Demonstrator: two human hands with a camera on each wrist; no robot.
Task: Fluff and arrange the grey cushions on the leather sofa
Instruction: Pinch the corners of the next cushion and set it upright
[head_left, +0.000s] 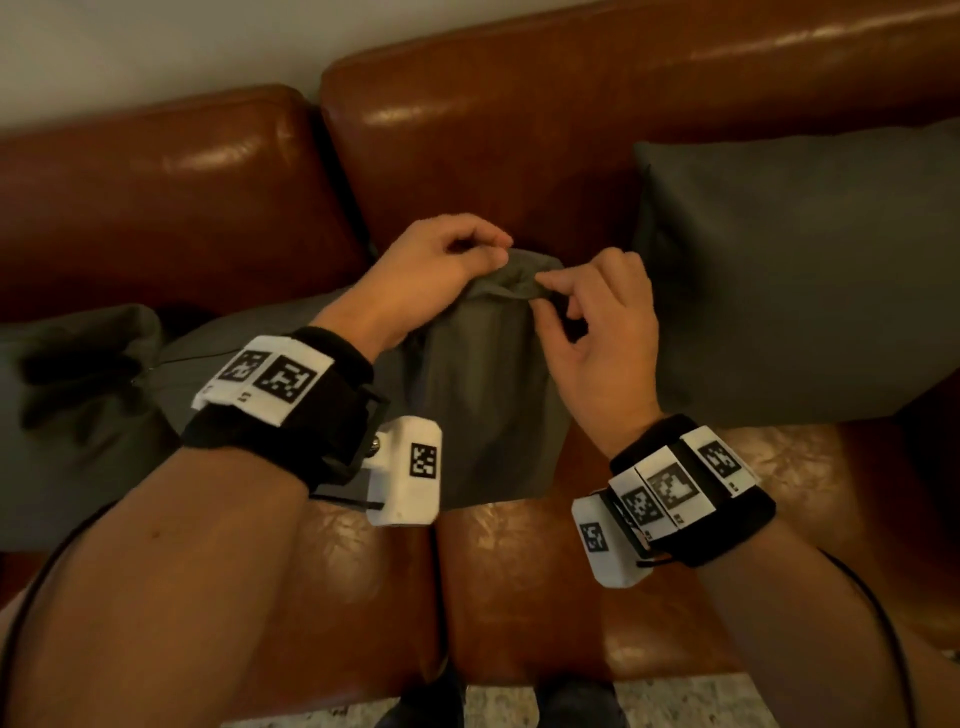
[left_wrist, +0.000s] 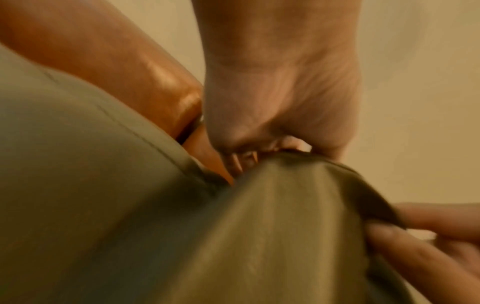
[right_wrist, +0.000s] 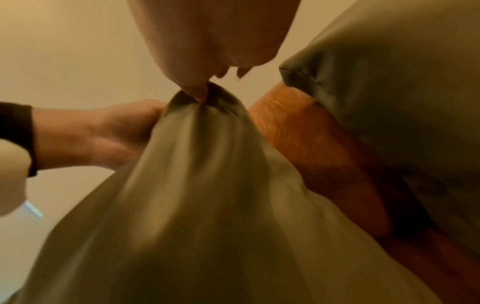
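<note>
We pinch the top edge of the upright grey fabric cushion (head_left: 488, 374) with left hand (head_left: 436, 265) and right hand (head_left: 608, 332), mid brown leather sofa (head_left: 519, 571), lifting it to loosen the filling.

This is a home living room: a brown leather sofa (head_left: 519, 156) with padded back sections stands against a plain pale wall (head_left: 156, 41), grey cushions (head_left: 800, 270) lie along its seat, and speckled flooring (head_left: 498, 706) shows below its front edge.
</note>
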